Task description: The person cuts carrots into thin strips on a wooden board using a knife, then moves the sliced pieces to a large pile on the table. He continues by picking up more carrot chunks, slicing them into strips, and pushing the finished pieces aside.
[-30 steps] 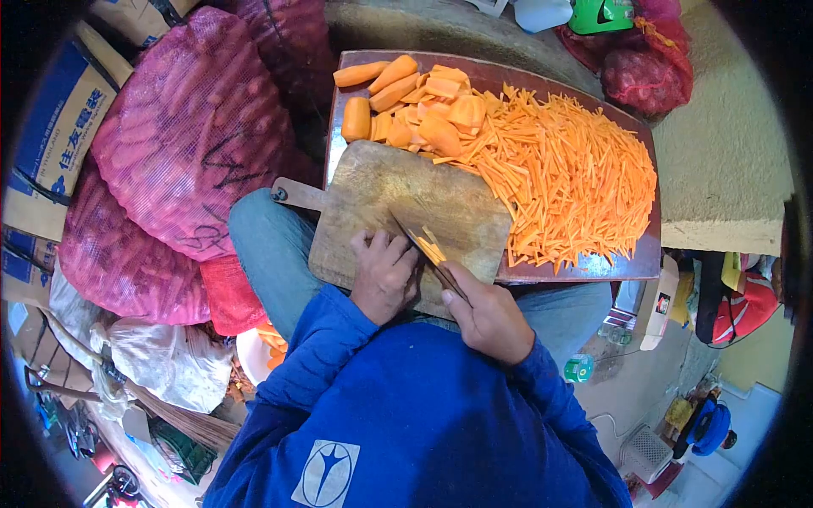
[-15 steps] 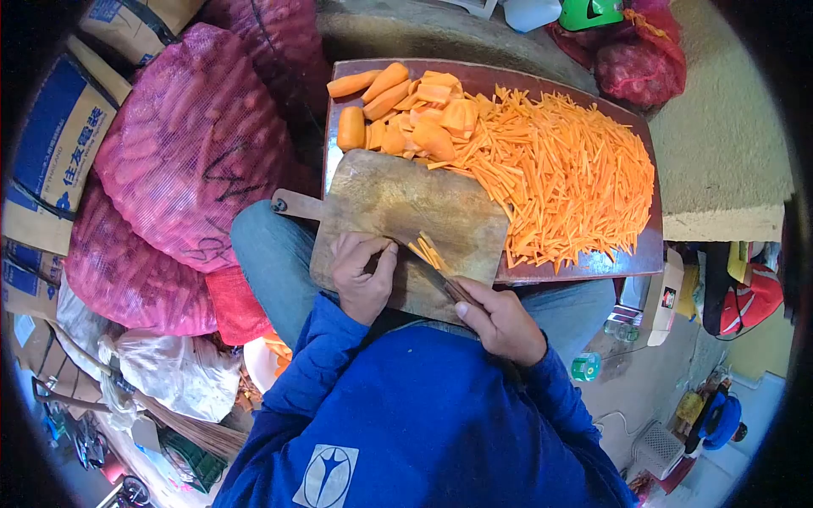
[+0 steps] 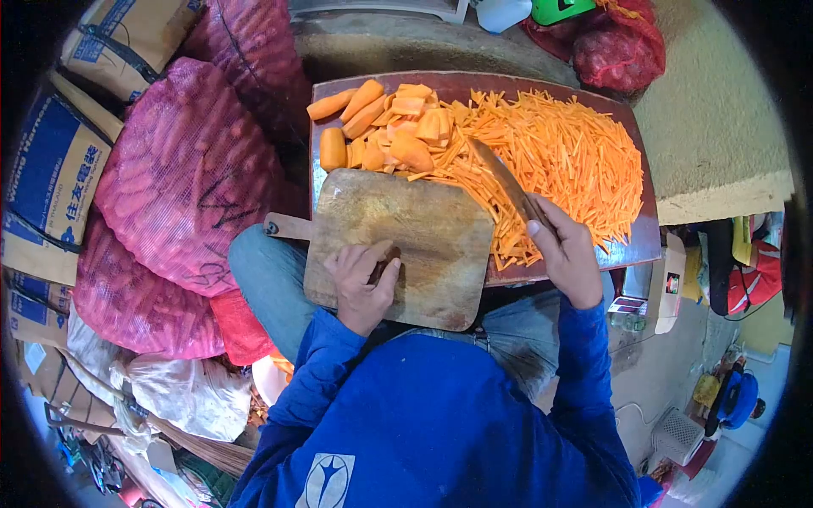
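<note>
My right hand point(image 3: 569, 254) grips a knife point(image 3: 501, 179) by its handle, the blade reaching over the near left edge of a big heap of carrot strips point(image 3: 580, 169). On the wooden cutting board point(image 3: 432, 224) rests my left hand point(image 3: 364, 284), fingers bent and thumb apart, with nothing visible between them. The board lies across my lap against a low dark red table point(image 3: 631, 245), its handle pointing left. Beyond the board, peeled carrots point(image 3: 362, 103) and carrot chunks point(image 3: 412, 151) sit at the table's far left, beside the strips.
Pink mesh sacks of carrots point(image 3: 190, 178) stand at my left, next to cardboard boxes point(image 3: 72, 173). A red net bag point(image 3: 622, 55) lies at the back right by a concrete ledge point(image 3: 720, 127). Another cardboard box point(image 3: 671, 284) stands on the floor at the right.
My right hand has swung the knife from the board up and right to the heap. The few strips that were on the board beside the blade are no longer there. My left hand stays on the board.
</note>
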Demonstrator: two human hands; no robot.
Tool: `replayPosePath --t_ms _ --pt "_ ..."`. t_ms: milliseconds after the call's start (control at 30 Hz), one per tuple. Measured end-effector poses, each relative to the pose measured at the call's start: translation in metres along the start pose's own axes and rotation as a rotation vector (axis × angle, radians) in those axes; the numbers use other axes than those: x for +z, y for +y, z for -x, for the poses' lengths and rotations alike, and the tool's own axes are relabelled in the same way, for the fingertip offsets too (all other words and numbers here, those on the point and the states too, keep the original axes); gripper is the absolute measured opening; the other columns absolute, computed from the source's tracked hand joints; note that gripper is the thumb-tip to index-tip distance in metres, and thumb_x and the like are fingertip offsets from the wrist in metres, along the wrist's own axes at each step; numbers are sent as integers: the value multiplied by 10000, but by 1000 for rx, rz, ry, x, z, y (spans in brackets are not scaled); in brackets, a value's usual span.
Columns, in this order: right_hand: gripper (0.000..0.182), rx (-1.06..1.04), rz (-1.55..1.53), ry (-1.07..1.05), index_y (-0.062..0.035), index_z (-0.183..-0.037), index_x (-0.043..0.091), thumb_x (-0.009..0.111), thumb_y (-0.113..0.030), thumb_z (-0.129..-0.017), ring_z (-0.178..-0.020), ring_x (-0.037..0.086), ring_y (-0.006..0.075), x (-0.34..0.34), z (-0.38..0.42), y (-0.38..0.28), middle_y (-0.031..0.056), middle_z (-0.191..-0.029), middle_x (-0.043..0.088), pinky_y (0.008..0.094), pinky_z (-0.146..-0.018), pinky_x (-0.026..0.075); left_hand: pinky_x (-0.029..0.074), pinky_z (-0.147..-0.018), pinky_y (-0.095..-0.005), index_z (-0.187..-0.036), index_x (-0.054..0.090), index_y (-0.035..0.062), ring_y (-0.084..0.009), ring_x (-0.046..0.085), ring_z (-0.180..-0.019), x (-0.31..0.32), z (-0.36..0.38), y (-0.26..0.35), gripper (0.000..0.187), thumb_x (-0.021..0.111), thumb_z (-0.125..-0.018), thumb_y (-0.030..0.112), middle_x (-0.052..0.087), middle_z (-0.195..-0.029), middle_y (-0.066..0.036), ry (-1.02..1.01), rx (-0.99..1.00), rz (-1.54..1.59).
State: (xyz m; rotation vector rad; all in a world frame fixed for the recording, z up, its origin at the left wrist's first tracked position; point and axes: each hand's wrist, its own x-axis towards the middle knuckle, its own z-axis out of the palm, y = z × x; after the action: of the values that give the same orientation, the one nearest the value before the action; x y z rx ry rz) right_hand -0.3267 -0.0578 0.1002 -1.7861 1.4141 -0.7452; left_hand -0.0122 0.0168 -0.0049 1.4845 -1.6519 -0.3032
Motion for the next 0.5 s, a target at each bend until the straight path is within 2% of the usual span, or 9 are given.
replayPosePath --t_ms 67,167,200,267,300,333,400,433,500 --pt "426 -9 20 125 50 -1434 655 695 -170 -1071 -975 767 207 5 8 -4 224 -1111 797 343 -887 587 399 -936 -418 -1219 789 102 -242 649 -938 -2 -2 3 389 855 -836 88 708 -928 -36 -66 -101 32" --pt "408 48 -140 115 52 -1414 664 694 -168 -1072 -909 746 197 26 24 -4 197 -1016 788 335 -852 584 406 -942 -419 -1267 779 99 -249 639 -949 -1 -6 -1 431 852 -842 90 700 -931 -36 -73 -143 127" --pt "408 50 -144 122 52 -1414 664 694 -168 -1072 -909 746 197 36 29 1 197 -1016 788 335 -852 584 406 -942 -419 -1267 779 99 -249 639 -949 -1 -10 -1 431 852 -842 90 700 -931 -36 -79 -137 126" --pt "378 89 -186 -14 38 -1387 679 695 -168 -1070 -827 724 191 55 35 15 173 -901 750 349 -785 575 416 -930 -421 -1239 781 87 -267 633 -950 -4 -22 1 395 846 -849 92 703 -939 -49 -132 -143 143" --pt "338 37 -171 -57 22 -1352 695 694 -163 -1070 -754 695 190 58 34 15 174 -819 695 373 -723 559 416 -930 -421 -1239 781 87 -267 633 -950 -4 -29 1 395 846 -849 92 703 -939 -49 -138 -139 142" --pt "338 37 -173 -54 22 -1352 695 694 -163 -1070 -754 695 190 57 34 11 174 -819 695 373 -723 559 423 -929 -429 -1215 784 80 -279 634 -951 -4 -37 1 366 843 -854 97 705 -952 -62 -136 -101 99" --pt "308 75 -188 -80 9 -1315 706 697 -166 -1062 -727 722 271 53 37 -1 218 -823 687 400 -702 558 430 -927 -438 -1192 787 73 -291 634 -952 -3 -52 -5 338 840 -859 102 708 -966 -75 -135 -65 54" --pt "308 76 -190 -77 9 -1315 706 697 -166 -1062 -727 722 271 55 38 -2 218 -823 687 400 -702 558 434 -931 -449 -1166 788 65 -304 638 -968 -2 -61 -9 310 838 -863 110 709 -984 -92 -141 -65 89" --pt "307 34 -89 -94 10 -1289 703 694 -186 -1054 -767 741 398 58 38 -1 260 -853 704 432 -705 568 446 -947 -468 -1116 790 49 -339 648 -1008 4 -86 -8 264 836 -870 134 704 -1007 -131 -100 6 123"
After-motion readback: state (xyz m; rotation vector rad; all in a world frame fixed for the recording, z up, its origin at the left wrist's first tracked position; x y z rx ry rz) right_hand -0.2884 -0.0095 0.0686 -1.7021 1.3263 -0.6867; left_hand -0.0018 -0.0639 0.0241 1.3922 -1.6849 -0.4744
